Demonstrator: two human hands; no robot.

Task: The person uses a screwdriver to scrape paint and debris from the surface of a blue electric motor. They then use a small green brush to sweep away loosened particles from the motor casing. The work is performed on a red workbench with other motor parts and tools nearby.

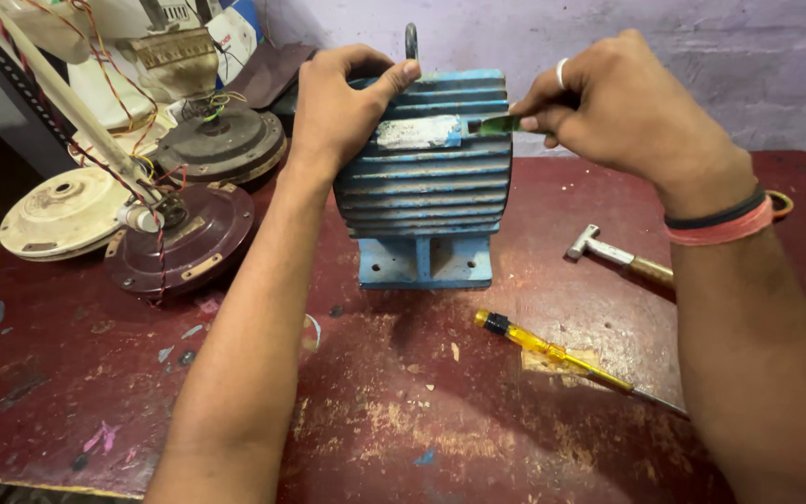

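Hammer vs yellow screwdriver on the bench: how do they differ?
The hammer has a metal head and a brown wooden handle; the screwdriver has a clear yellow handle and a thin metal shaft. The hammer lies farther back, its handle partly hidden behind the right forearm; the screwdriver lies nearer, almost fully in view. Both lie flat and untouched on the red table, slanting the same way.

Your left hand [342, 107] grips the top of the blue ribbed motor housing [426, 177], thumb laid along a fin. Your right hand [622, 107] pinches a small green-tipped tool [496, 123] against the worn plate [419, 133] on the housing's side. The housing stands on a scuffed red table [95, 373]. Near your right forearm lie a yellow-handled screwdriver [562, 359] and a hammer [618, 254]. Dismantled fan motors [179, 238] sit to the left.
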